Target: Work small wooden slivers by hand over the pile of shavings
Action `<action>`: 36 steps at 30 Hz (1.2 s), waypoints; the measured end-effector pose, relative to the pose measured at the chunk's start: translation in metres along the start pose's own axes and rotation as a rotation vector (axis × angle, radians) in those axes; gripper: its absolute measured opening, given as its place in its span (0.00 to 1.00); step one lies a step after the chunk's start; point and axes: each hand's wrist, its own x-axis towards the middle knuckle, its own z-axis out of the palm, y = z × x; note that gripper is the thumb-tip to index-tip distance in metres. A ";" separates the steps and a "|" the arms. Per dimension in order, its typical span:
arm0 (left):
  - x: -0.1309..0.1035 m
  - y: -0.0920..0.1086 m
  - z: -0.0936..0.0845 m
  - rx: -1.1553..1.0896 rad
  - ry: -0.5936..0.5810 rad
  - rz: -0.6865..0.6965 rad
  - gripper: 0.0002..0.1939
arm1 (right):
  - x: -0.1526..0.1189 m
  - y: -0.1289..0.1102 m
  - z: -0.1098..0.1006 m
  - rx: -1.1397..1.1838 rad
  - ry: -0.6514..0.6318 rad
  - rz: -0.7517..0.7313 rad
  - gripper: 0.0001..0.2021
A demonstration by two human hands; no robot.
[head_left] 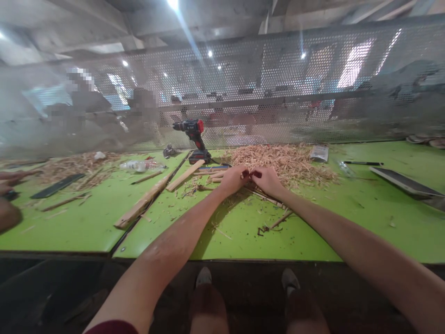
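Observation:
My left hand [234, 180] and my right hand [267, 181] meet over the green table [215, 241], fingers pinched close together. Between the fingertips is something small and dark reddish-brown, too small to name. A pile of pale wood shavings [278, 157] lies right behind the hands. Thin sticks [266, 198] rest under and beside them, and a short twig with a dark, branching end [280, 220] lies nearer to me. Left of my left hand are more wooden sticks [217, 175] and a flat wooden strip [186, 175].
A cordless drill [193, 139] stands upright on its battery behind a long wooden piece [142, 204]. A phone-like dark slab [405, 181], a pen [363, 163] and a small packet [319, 153] lie right. Another person's hand [7, 185] is far left. A perforated metal screen [236, 93] closes the back.

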 end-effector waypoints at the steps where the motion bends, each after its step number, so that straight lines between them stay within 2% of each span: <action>1: 0.000 -0.001 0.000 0.001 0.009 0.008 0.03 | 0.000 0.000 0.000 -0.003 0.000 -0.002 0.12; 13: 0.000 -0.001 0.002 0.034 0.051 -0.001 0.07 | 0.000 0.000 0.000 0.006 0.006 0.024 0.13; 36: 0.002 -0.008 0.007 0.007 0.046 0.020 0.05 | 0.000 -0.001 -0.001 -0.005 0.004 -0.017 0.13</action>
